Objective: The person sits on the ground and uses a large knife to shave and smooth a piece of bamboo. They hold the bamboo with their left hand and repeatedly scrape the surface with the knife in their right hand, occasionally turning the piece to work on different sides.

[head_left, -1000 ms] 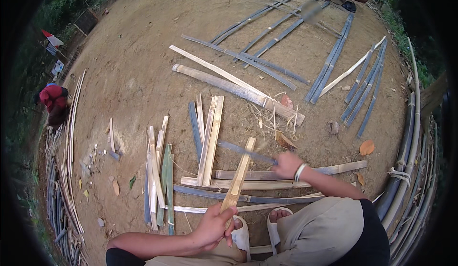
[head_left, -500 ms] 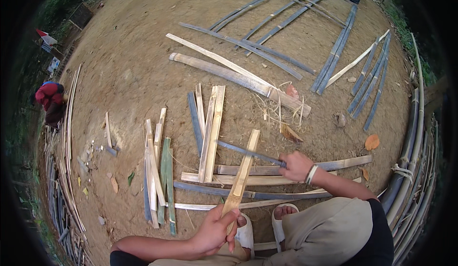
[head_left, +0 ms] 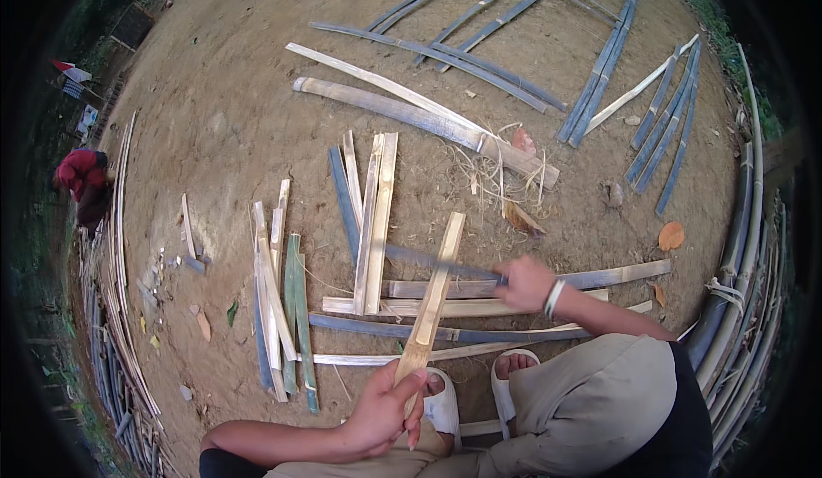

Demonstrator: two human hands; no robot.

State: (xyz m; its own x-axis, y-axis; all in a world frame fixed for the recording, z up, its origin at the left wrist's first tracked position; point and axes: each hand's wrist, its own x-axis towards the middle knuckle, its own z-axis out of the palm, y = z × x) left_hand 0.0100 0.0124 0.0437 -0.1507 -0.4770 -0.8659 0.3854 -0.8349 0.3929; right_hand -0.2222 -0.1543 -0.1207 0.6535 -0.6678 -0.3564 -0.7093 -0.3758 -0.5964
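Note:
My left hand [head_left: 381, 409] is closed round the lower end of a split bamboo strip [head_left: 432, 302], which points up and away from me, its pale inner face showing. In my right hand [head_left: 527, 284] is a machete by its handle. Motion blurs the long dark machete blade [head_left: 473, 270], which reaches leftward across the held strip; whether it touches the strip I cannot tell. Beneath both hands lie several bamboo pieces, among them a grey-brown slat [head_left: 582, 281] and a dark slat [head_left: 488, 336]. Upright in the picture, a pale bamboo pair [head_left: 377, 221] rests across their left ends.
Left of me lies a bundle of pale and green strips [head_left: 295, 315]. A thick bamboo length [head_left: 390, 114] and curled shavings [head_left: 492, 174] are farther off. Long poles [head_left: 736, 255] line the right side. A person in red [head_left: 81, 174] bends at the far left.
The whole view has shifted slightly. My right hand and the blade have moved a little leftward, while my left hand keeps its hold on the strip. The person at the top has mostly left view.

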